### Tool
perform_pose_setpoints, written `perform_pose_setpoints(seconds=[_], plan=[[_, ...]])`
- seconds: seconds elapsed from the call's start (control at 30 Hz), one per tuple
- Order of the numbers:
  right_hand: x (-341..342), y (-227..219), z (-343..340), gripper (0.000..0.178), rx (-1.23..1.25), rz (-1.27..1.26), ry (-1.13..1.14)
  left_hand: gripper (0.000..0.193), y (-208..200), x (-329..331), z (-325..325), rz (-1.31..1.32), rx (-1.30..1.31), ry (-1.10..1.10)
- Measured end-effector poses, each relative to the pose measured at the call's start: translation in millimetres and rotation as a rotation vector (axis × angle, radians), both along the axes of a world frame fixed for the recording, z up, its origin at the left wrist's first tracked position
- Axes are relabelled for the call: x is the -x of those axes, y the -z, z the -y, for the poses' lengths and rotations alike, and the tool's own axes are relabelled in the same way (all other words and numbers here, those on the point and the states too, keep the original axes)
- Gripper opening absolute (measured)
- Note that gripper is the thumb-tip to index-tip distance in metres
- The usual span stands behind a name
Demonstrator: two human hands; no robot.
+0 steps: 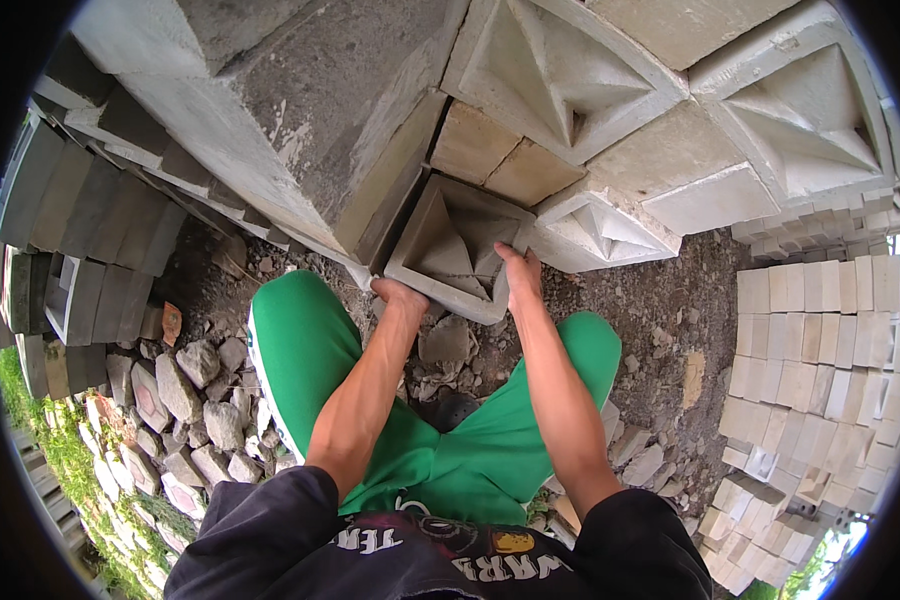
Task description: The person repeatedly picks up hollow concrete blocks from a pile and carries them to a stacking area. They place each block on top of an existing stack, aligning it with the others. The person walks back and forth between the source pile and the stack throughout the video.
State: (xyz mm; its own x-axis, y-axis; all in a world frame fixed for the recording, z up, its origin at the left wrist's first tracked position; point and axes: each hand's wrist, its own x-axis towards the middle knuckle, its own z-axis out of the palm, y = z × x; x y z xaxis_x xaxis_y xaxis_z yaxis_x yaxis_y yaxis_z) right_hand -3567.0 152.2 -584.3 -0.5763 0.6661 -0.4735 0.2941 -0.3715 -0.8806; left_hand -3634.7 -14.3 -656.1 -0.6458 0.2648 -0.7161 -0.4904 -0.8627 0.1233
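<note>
Both hands are on one grey concrete block (462, 238), which I see almost straight down, its square rim framing a recess of slanting triangular faces. It sits at the near foot of the stacked wall, between the tall grey slab stack (370, 185) on the left and a paler recessed block (606, 228) on the right, just below some tan slabs (505, 150). From where I watch, I cannot tell whether its underside rests on the ground or is lifted.

The left hand (401, 294) grips the near left corner; its fingertips are hidden from me. The right hand (519, 272) clasps the right edge, with the thumb side over the rim at the recess.

The writing I can make out is on the dark T-shirt (410, 560): big pale block letters, partly lost in the folds, around a coloured printed figure. The green trousers (305, 340) have a white stripe down the outer left leg, and the knees spread to either side of the block.

Rough stones (198, 364) lie in a heap at the left, near an orange-red fragment (172, 324). Rows of pale bricks (820, 340) stand stacked at the far right.
</note>
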Motion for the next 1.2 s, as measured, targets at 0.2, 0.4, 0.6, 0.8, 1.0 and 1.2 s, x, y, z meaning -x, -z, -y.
perform_pose_setpoints(seconds=[0.2, 0.4, 0.6, 0.8, 1.0, 1.2], plan=[[2, 0, 2, 0.043, -0.039, -0.026, -0.008, 0.065, -10, -2, -1, -0.032, -0.013, 0.023], [-5, 12, -1, 0.043, -0.102, -0.1, -0.03, 0.062, -17, -8, -5, -0.049, 0.114, -0.008], [-2, 21, -6, 0.043, -0.051, -0.125, -0.03, 0.061, -3, 1, -11, -0.123, 0.102, -0.094], [18, 16, -6, 0.039, -0.02, -0.103, -0.042, 0.062, -8, 8, -9, -0.052, 0.076, -0.074], [19, 17, -5, 0.043, -0.027, -0.083, 0.002, 0.064, -8, 9, -8, -0.041, 0.008, 0.016], [4, 6, 5, 0.073, 0.084, -0.163, -0.036, 0.066, -3, 12, -4, -0.071, -0.04, 0.046]])
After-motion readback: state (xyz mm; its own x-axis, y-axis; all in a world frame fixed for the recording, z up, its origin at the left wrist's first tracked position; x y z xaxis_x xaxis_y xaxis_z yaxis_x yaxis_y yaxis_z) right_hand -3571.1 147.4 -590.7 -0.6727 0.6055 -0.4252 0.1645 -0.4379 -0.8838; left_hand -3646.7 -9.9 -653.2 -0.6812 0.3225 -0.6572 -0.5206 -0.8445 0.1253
